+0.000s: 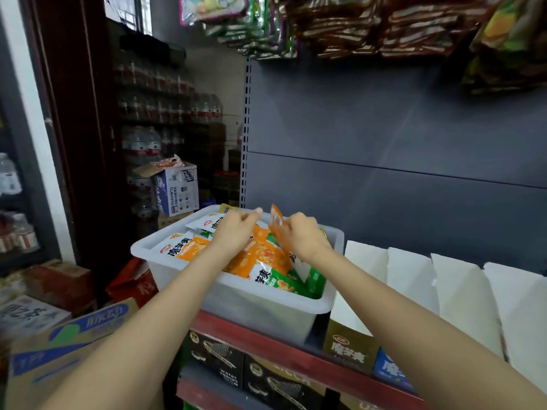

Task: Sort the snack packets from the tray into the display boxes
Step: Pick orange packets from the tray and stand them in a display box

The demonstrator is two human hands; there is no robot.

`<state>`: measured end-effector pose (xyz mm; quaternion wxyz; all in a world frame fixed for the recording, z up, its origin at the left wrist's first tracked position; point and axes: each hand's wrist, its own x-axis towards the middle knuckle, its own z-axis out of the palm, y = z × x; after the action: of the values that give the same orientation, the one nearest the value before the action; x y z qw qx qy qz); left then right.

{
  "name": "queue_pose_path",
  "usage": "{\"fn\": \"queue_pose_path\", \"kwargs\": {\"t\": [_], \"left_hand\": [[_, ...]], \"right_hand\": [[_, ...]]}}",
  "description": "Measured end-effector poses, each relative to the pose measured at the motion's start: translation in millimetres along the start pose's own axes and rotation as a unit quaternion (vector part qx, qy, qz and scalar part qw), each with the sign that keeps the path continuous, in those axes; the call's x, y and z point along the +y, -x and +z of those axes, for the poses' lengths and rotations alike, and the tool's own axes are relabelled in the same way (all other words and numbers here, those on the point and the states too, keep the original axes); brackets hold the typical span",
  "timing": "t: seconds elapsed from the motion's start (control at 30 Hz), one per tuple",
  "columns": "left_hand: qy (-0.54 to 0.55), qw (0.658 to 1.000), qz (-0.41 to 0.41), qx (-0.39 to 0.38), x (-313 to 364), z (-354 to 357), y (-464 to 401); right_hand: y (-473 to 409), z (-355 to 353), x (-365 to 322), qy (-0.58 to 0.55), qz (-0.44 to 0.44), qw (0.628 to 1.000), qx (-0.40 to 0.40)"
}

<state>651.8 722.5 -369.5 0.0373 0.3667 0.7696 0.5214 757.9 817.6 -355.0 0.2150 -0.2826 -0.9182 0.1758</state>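
The picking step is in hand: the right hand (302,232) has its fingers curled round an orange packet (278,229), lifted upright above the tray (266,303) at centre frame. The left hand (236,229) reaches over the heap, fingers loosely extended — holding nothing that I can see. Next, likely, carrying it rightward to the white display boxes (461,291). Packets are glossy orange and green, piled loosely.

I see a tray (236,294) of translucent white plastic, frosted and smooth. The snack packets (266,255) in it are glossy film, crinkled. The display boxes (414,279) look like matt white card. The back panel (384,128) is matt grey painted metal, and the shelf edge (266,341) is dull red.
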Motion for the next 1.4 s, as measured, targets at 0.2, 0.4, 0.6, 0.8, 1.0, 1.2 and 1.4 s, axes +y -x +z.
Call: {"fn": "queue_pose_path", "kwargs": {"t": [0.2, 0.4, 0.6, 0.8, 1.0, 1.2, 1.4], "left_hand": [[0.399, 0.898, -0.18, -0.053, 27.4, -3.3, 15.2], [0.458, 0.878, -0.123, -0.069, 50.6, 0.2, 45.2], [0.451, 0.885, -0.103, -0.055, 82.3, 45.9, 71.0], [0.364, 0.921, -0.026, -0.136, 127.3, 117.5, 106.8], [0.198, 0.954, 0.096, -0.201, 159.7, 179.5, 134.6], [0.107, 0.954, 0.172, -0.223, 182.2, 221.4, 164.4], [-0.066, 0.954, 0.189, -0.222, 183.0, 242.1, 180.1]], "right_hand": [[25.2, -18.0, 11.1, 0.122, -0.173, 0.976, 0.049], [58.8, -51.9, 33.1, 0.044, -0.247, 0.955, 0.155], [98.8, -87.5, 61.4, -0.285, 0.061, 0.942, 0.167], [136.1, -122.0, 117.1, -0.491, 0.065, 0.847, 0.194], [182.7, -166.2, 176.3, -0.405, 0.122, 0.865, 0.271], [218.3, -201.1, 218.1, -0.311, 0.141, 0.881, 0.328], [243.7, -213.9, 242.1, -0.203, 0.168, 0.921, 0.287]]}}
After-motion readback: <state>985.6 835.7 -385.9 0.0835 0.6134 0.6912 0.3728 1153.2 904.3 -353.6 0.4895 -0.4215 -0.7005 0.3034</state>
